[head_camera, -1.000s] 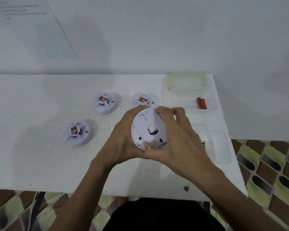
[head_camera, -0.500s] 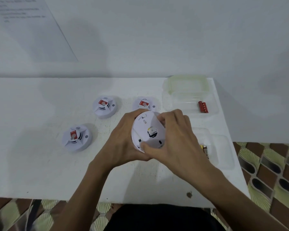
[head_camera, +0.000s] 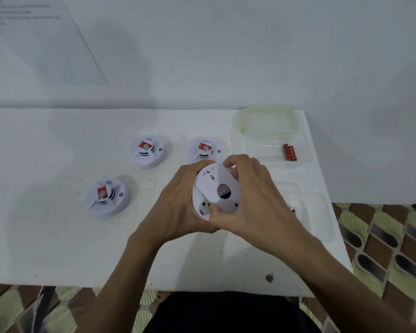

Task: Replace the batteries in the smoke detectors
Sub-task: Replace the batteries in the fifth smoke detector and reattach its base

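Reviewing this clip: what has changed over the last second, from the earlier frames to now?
The back plate has come away from the detector body at its lower left edge, opening a gap; earlier it sat flush. As before, the right hand grips the plate and the left hand holds the body. The three other detectors and the red batteries in the clear tray lie unmoved.

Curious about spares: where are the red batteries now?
Head view: the red batteries lie in the clear tray at the table's far right corner, beyond the right hand.
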{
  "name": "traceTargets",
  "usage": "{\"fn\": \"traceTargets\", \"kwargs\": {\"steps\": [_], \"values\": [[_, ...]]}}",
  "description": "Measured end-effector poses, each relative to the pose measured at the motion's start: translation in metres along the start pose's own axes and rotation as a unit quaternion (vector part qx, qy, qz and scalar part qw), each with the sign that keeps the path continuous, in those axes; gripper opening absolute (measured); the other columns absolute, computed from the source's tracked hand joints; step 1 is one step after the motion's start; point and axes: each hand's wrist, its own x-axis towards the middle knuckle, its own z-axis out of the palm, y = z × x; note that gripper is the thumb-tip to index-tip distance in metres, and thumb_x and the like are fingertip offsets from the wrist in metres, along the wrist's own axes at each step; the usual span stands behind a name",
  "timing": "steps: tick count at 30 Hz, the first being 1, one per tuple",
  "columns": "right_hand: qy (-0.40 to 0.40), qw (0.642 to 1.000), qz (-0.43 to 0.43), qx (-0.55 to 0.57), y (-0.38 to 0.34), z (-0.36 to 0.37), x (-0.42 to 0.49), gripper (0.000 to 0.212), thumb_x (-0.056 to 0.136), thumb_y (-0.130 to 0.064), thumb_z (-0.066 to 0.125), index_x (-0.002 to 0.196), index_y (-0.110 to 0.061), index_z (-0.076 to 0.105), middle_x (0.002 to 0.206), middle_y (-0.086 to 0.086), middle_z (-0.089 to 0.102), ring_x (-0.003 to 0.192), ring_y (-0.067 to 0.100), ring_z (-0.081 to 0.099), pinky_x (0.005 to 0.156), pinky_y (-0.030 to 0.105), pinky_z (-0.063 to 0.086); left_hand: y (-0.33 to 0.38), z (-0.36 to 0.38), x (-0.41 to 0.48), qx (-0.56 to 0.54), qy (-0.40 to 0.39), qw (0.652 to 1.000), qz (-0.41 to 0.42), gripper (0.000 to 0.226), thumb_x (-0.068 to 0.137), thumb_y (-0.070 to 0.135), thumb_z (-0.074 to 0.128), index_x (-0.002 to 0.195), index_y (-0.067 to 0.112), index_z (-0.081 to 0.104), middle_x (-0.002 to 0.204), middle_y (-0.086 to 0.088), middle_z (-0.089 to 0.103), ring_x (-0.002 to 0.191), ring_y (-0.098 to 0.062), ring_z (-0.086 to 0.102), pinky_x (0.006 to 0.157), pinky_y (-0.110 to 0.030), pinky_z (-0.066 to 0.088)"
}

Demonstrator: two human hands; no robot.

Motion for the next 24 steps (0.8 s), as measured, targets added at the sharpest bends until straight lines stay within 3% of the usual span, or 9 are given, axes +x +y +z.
{"fn": "traceTargets", "kwargs": {"steps": [4, 7, 11, 13, 15, 17, 18, 21, 24], "values": [[-0.002, 0.999, 0.013, 0.033, 0.007, -0.001, -0.002, 0.064, 0.072, -0.041, 0.078, 0.121, -0.032, 0.037, 0.115, -0.009, 0.043, 0.103, 0.007, 0.046, 0.078, 0.018, 0.044, -0.008, 0.008, 0.000, 0.076, -0.004, 0.997, 0.007, 0.080, 0.063, 0.051, 0.068, 0.130, 0.022, 0.037, 0.120, 0.007, 0.050, 0.107, -0.002, 0.040, 0.094, -0.016, 0.035], [-0.007, 0.992, 0.014, 0.122, 0.008, -0.004, -0.004, 0.052, 0.071, -0.035, 0.078, 0.109, -0.036, 0.044, 0.111, -0.012, 0.050, 0.095, 0.002, 0.053, 0.071, 0.013, 0.047, -0.008, 0.003, -0.008, 0.080, -0.015, 0.996, -0.048, 0.091, 0.054, 0.045, 0.080, 0.129, 0.030, 0.029, 0.120, 0.015, 0.038, 0.108, 0.006, 0.032, 0.094, -0.011, 0.028], [-0.046, 0.968, 0.033, 0.244, 0.013, -0.017, 0.000, 0.033, 0.074, -0.027, 0.076, 0.099, -0.033, 0.055, 0.104, -0.011, 0.060, 0.092, 0.009, 0.062, 0.076, 0.027, 0.057, -0.008, -0.001, -0.011, 0.051, 0.000, 0.999, -0.020, 0.087, 0.058, 0.069, 0.067, 0.128, 0.036, 0.029, 0.119, 0.021, 0.038, 0.111, 0.011, 0.029, 0.093, -0.003, 0.027], [-0.069, 0.933, 0.061, 0.348, 0.020, -0.019, 0.003, 0.026, 0.075, -0.022, 0.069, 0.098, -0.026, 0.059, 0.102, -0.004, 0.066, 0.090, 0.013, 0.066, 0.077, 0.028, 0.057, -0.014, -0.003, -0.012, 0.014, 0.003, 1.000, -0.001, 0.087, 0.062, 0.072, 0.065, 0.133, 0.034, 0.031, 0.128, 0.019, 0.041, 0.119, 0.000, 0.039, 0.100, -0.017, 0.036], [-0.090, 0.859, 0.112, 0.492, 0.029, -0.018, 0.004, 0.025, 0.077, -0.018, 0.058, 0.102, -0.018, 0.060, 0.100, 0.004, 0.069, 0.087, 0.017, 0.067, 0.075, 0.028, 0.056, -0.019, -0.006, -0.013, -0.010, 0.008, 1.000, 0.006, 0.088, 0.064, 0.068, 0.069, 0.135, 0.030, 0.034, 0.132, 0.015, 0.043, 0.122, -0.008, 0.044, 0.102, -0.031, 0.040], [-0.101, 0.773, 0.163, 0.605, 0.036, -0.017, 0.004, 0.028, 0.079, -0.017, 0.053, 0.106, -0.014, 0.061, 0.103, 0.010, 0.070, 0.090, 0.022, 0.066, 0.074, 0.035, 0.056, -0.018, -0.012, -0.012, -0.013, 0.026, 0.999, 0.016, 0.082, 0.067, 0.067, 0.066, 0.133, 0.033, 0.032, 0.128, 0.018, 0.042, 0.122, 0.001, 0.040, 0.103, -0.023, 0.037], [-0.103, 0.756, 0.180, 0.621, 0.039, -0.016, 0.004, 0.029, 0.082, -0.015, 0.052, 0.109, -0.012, 0.062, 0.105, 0.012, 0.070, 0.092, 0.025, 0.066, 0.072, 0.037, 0.057, -0.017, -0.015, -0.011, -0.008, 0.037, 0.999, 0.025, 0.078, 0.068, 0.066, 0.065, 0.131, 0.034, 0.032, 0.125, 0.017, 0.043, 0.121, 0.008, 0.038, 0.102, -0.017, 0.034], [-0.099, 0.789, 0.228, 0.561, 0.042, -0.010, 0.002, 0.024, 0.092, -0.003, 0.049, 0.111, -0.004, 0.062, 0.102, 0.018, 0.072, 0.083, 0.027, 0.069, 0.058, 0.031, 0.055, -0.021, -0.026, -0.012, 0.001, 0.063, 0.998, 0.010, 0.077, 0.066, 0.064, 0.069, 0.129, 0.038, 0.034, 0.123, 0.021, 0.045, 0.118, 0.014, 0.036, 0.100, -0.010, 0.031], [-0.091, 0.835, 0.264, 0.475, 0.044, 0.001, 0.003, 0.019, 0.093, -0.001, 0.051, 0.107, -0.005, 0.062, 0.095, 0.016, 0.073, 0.075, 0.026, 0.071, 0.056, 0.030, 0.056, -0.036, -0.033, -0.022, -0.011, 0.079, 0.995, -0.063, 0.093, 0.055, 0.064, 0.075, 0.133, 0.047, 0.027, 0.131, 0.021, 0.041, 0.123, -0.004, 0.043, 0.104, -0.029, 0.039]]}}
